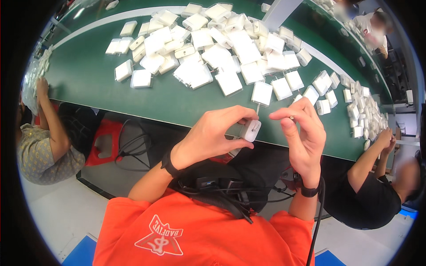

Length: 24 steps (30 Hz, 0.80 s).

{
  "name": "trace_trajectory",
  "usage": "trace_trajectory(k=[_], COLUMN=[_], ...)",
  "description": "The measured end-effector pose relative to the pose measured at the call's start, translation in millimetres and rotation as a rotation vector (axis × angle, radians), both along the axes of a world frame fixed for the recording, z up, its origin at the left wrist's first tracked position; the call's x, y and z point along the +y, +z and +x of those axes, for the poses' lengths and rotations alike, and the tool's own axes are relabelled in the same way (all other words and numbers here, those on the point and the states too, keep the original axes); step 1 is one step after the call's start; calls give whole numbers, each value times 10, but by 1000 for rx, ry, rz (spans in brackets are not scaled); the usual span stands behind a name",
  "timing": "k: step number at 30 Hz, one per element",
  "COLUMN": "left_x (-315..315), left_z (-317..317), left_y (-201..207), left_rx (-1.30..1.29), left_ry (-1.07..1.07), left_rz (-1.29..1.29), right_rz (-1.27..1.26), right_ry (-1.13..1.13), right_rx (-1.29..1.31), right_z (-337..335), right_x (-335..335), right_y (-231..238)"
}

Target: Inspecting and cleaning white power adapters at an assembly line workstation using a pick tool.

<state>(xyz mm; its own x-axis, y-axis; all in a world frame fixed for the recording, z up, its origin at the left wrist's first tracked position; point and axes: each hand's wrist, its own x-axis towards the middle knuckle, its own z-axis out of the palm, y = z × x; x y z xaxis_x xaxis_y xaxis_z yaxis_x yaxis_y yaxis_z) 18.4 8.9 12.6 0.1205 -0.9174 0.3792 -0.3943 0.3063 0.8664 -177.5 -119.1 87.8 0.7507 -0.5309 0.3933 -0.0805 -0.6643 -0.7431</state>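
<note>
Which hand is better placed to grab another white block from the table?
Probably the right hand: it's near the loose blocks and seems to hold only something tiny, too small to identify. The left hand is busy gripping a white block.

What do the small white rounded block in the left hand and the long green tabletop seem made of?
Small white rounded block: probably smooth moulded plastic, judging by its even colour and rounded corners.
Long green tabletop: smooth, perhaps laminate or a rubbery mat; its flat, uniform green leaves that open.
</note>
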Motion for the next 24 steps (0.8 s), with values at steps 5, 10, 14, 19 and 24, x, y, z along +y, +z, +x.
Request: trace_trajectory(k=[5, 10, 14, 19, 24], left_x=[-25, -13, -7, -14, -9], left_z=[0, 10, 13, 22, 21], left_y=[-38, -38, -19, -47, -43], left_rx=[16, 8, 16, 16, 15], left_ry=[-11, -8, -15, -21, -14], left_rz=[-42, -23, -15, -22, -21], right_rz=[195, 173, 178, 191, 190], right_ry=[-66, -94, -84, -53, -45], right_rx=[-92, -116, -123, -134, -123], right_z=[-18, 8, 11, -17, -10], right_x=[120, 151, 150, 134, 142], right_y=[-147, -306, -343, -356, -380])
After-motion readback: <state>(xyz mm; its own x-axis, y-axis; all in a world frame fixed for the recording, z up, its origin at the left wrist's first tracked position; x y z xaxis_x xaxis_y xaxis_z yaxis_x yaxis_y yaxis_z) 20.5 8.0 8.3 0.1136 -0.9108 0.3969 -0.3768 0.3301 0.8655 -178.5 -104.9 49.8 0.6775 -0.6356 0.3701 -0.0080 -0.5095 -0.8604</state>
